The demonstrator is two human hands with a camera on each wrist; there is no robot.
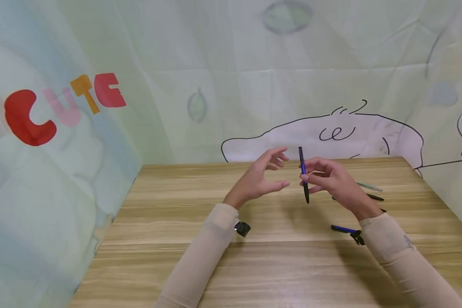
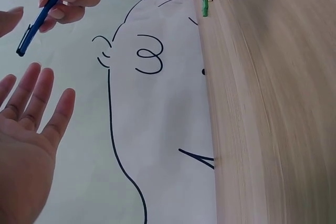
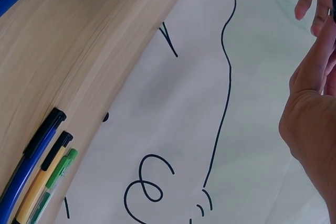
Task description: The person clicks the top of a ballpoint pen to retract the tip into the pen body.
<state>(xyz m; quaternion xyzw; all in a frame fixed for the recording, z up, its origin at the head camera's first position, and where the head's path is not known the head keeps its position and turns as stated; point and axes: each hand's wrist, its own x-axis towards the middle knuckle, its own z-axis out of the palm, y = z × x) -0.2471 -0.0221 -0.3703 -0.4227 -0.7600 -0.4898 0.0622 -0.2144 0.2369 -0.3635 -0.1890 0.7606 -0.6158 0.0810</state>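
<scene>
My right hand (image 1: 331,182) pinches a blue pen (image 1: 303,168) between thumb and fingers, holding it nearly upright above the table. The pen's black end points down and its clip end is up. To its left, my left hand (image 1: 259,177) is raised with the fingers spread from the thumb and nothing in its grasp. In the left wrist view the left fingers (image 2: 39,95) are apart from the pen (image 2: 44,17), just beyond the clip end. The right wrist view shows the back of my right hand (image 3: 310,98), which mostly hides the pen.
Right of centre on the wood-grain table (image 1: 223,265) lie a green pen (image 3: 59,174), a yellow pen (image 3: 47,169) with a black end and a blue pen (image 3: 29,163). Another blue pen (image 1: 342,229) lies nearer, by the right wrist. A printed cloth wall (image 1: 235,94) rises behind the table.
</scene>
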